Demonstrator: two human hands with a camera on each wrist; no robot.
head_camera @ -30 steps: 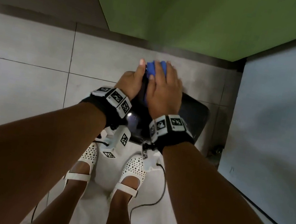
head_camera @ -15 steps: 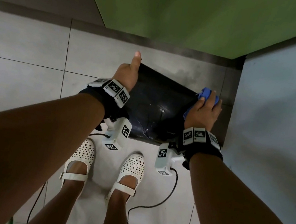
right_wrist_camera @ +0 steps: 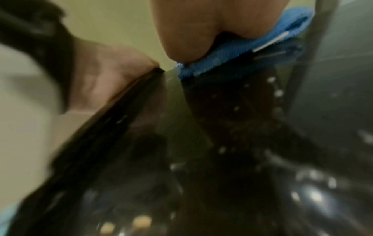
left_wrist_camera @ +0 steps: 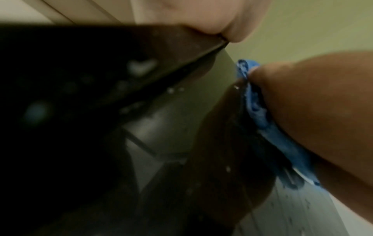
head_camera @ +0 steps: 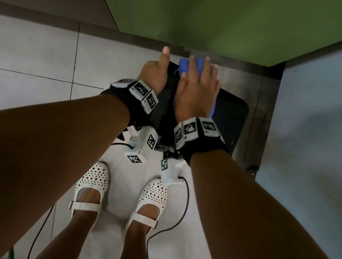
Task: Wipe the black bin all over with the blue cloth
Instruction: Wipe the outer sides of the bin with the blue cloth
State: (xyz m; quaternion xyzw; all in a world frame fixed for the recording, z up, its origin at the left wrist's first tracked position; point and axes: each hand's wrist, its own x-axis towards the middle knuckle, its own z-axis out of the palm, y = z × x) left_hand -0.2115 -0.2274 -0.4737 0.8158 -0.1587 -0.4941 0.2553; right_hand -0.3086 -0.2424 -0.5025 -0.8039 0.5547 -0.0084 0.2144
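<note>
The black bin [head_camera: 230,116] stands on the tiled floor in a corner, its glossy top speckled with droplets [right_wrist_camera: 222,143]. My left hand [head_camera: 154,75] grips the bin's left edge, thumb pointing away along the top. My right hand [head_camera: 196,88] lies flat with fingers spread and presses the blue cloth [head_camera: 183,67] onto the bin's top near its far left corner, close beside the left hand. In the left wrist view the cloth [left_wrist_camera: 260,115] is squeezed between that hand and the bin. The right wrist view shows the cloth [right_wrist_camera: 232,57] under the palm.
A green wall [head_camera: 206,11] rises just behind the bin and a grey-blue panel [head_camera: 322,131] closes the right side. My feet in white shoes [head_camera: 152,196] stand right in front of the bin, with black cables [head_camera: 185,203] trailing on the floor tiles.
My right hand swept the blue cloth from the bin's right edge back across the top to the far left corner. The left hand kept its hold on the left edge.
</note>
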